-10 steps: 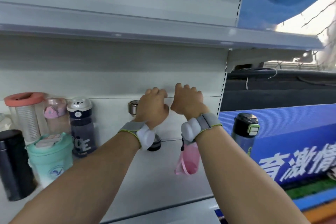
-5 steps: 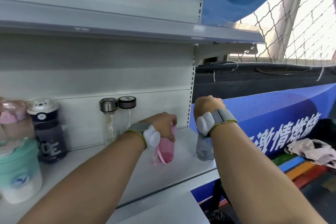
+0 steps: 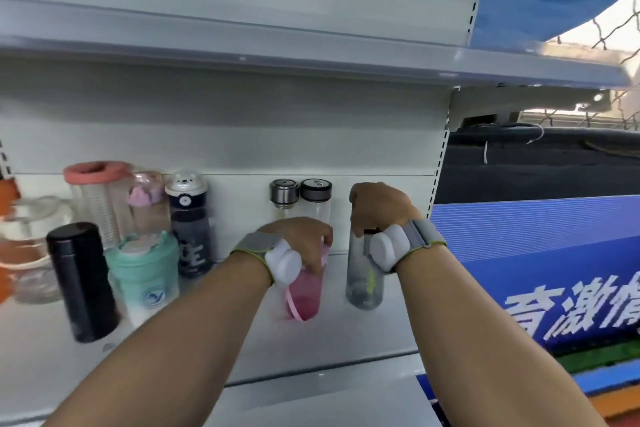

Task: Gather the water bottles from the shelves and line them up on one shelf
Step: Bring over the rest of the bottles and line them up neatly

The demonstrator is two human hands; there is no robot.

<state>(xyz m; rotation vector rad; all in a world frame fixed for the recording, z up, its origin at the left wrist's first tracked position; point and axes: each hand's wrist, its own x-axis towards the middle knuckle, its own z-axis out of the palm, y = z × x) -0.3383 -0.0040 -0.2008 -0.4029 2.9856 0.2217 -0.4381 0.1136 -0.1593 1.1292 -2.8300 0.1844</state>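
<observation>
My left hand (image 3: 304, 239) grips the top of a pink bottle (image 3: 306, 295) with a pink strap, standing on the white shelf (image 3: 346, 340). My right hand (image 3: 377, 211) grips the top of a grey translucent bottle (image 3: 362, 281) just right of it. Behind them two clear glass bottles with metal caps (image 3: 299, 196) stand against the back panel. Further left a group stands: a dark bottle with a bear lid (image 3: 188, 222), a mint cup (image 3: 143, 277), a black flask (image 3: 81, 281), a pink-lidded clear bottle (image 3: 95, 198) and a small pink bottle (image 3: 147, 204).
An upper shelf (image 3: 311, 59) overhangs the bottles. The shelf's right end is at a slotted upright (image 3: 441, 163); beyond it hang a blue banner with white characters (image 3: 540, 270) and a wire fence. More jars (image 3: 24, 246) sit at the far left.
The view has swung back left, showing the left group of bottles again. Both hands stay on the pink and grey bottles, which now stand a little further back near the glass pair.
</observation>
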